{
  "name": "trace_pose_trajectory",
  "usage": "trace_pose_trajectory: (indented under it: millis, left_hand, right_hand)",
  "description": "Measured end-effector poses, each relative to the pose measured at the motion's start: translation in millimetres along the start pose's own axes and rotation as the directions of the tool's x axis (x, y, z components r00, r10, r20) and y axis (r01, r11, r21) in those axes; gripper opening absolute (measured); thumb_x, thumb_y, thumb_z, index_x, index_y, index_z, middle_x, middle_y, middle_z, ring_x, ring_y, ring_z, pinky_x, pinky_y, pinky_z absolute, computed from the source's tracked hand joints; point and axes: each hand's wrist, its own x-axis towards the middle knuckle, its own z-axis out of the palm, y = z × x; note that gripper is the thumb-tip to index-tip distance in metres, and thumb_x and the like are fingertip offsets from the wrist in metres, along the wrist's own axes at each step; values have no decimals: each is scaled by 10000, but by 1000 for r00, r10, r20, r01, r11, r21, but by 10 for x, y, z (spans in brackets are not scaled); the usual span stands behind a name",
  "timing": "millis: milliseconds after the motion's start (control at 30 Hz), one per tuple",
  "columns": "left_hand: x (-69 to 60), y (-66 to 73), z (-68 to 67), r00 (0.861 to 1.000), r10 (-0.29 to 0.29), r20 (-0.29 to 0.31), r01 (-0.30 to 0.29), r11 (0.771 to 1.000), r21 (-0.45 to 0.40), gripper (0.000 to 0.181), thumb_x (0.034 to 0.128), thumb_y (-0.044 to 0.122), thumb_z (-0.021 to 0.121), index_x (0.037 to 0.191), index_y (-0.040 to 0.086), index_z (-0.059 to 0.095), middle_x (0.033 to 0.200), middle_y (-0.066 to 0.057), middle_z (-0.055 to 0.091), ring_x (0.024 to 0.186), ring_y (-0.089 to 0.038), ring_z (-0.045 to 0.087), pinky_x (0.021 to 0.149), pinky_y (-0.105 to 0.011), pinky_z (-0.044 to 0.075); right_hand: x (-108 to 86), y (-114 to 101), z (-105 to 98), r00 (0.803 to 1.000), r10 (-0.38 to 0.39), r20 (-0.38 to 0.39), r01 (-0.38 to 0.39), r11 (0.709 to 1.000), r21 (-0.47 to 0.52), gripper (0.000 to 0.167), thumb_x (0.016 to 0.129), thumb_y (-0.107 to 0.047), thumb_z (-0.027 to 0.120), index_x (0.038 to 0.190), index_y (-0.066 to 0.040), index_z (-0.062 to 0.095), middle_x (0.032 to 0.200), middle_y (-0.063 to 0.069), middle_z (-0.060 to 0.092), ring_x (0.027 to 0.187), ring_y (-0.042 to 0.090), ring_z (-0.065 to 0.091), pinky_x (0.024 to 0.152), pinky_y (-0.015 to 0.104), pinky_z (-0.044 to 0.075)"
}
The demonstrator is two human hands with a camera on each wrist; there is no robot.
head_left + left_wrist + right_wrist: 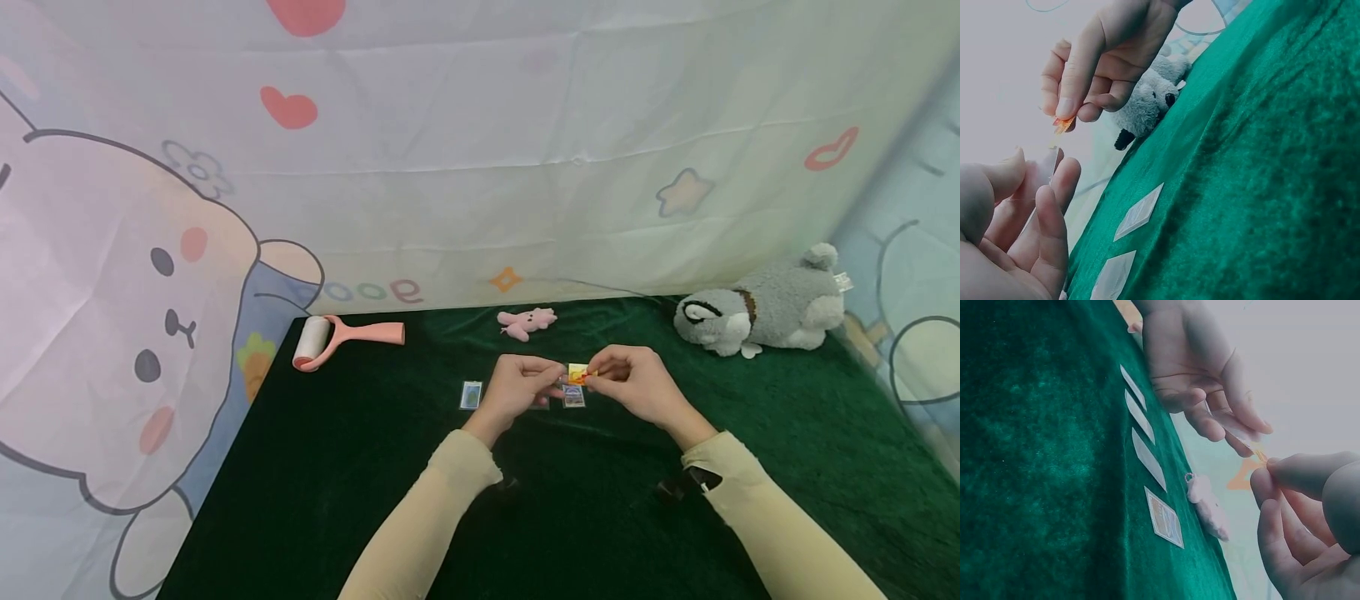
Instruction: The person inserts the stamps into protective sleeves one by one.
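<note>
Above the green cloth, my left hand pinches a clear plastic sleeve between thumb and fingers. My right hand pinches a small yellow-and-red piece by its edge, between thumb and forefinger. In the left wrist view this piece looks orange with a jagged edge and meets the sleeve's top end; how far it sits inside I cannot tell. Below the hands, several small cards lie flat in a row, including a blue one at the left and a purplish one. The left hand partly covers another card.
A pink lint roller lies at the back left. Behind the hands is a small pink plush toy, and a grey plush penguin lies at the back right. A printed curtain hangs along the table's far edge.
</note>
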Motion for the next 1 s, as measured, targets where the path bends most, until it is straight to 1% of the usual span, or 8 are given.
trace_pose_trajectory:
  millis: [300, 533, 733, 1000]
  left_hand:
    - [-11, 35, 2, 1000, 6, 1, -6, 1000, 7, 200, 997, 268, 752, 1078, 102, 827, 987, -31, 808, 834, -177, 781, 667, -244, 577]
    - [-19, 39, -7, 1000, 6, 9, -6, 1000, 29, 192, 993, 268, 757, 1057, 104, 832, 964, -30, 809, 817, -169, 778, 656, -241, 572]
    - [-15, 33, -9, 1000, 10, 21, -11, 1000, 27, 209, 999, 286, 748, 1073, 110, 831, 976, -27, 811, 832, -181, 784, 657, -244, 571]
    - [-23, 39, -23, 998, 7, 57, -8, 1000, 29, 220, 1005, 289, 739, 1088, 105, 826, 998, -36, 808, 851, -195, 785, 694, -266, 582]
  right_hand:
    - [11, -17, -6, 1000, 2, 15, -3, 1000, 6, 106, 958, -104, 781, 1051, -81, 736, 996, 88, 741, 811, 186, 690, 691, 282, 574]
    - [22, -18, -13, 999, -21, 36, 21, 1000, -4, 94, 957, -115, 788, 1034, -97, 737, 989, 70, 746, 819, 181, 693, 688, 282, 573]
    - [15, -26, -20, 998, -38, 42, 39, 999, -12, 104, 956, -96, 784, 1047, -84, 735, 1009, 72, 745, 829, 173, 687, 684, 274, 566]
    - [18, -24, -33, 998, -30, 57, 31, 999, -16, 98, 964, -79, 768, 1053, -75, 728, 1014, 81, 740, 836, 173, 680, 691, 274, 564]
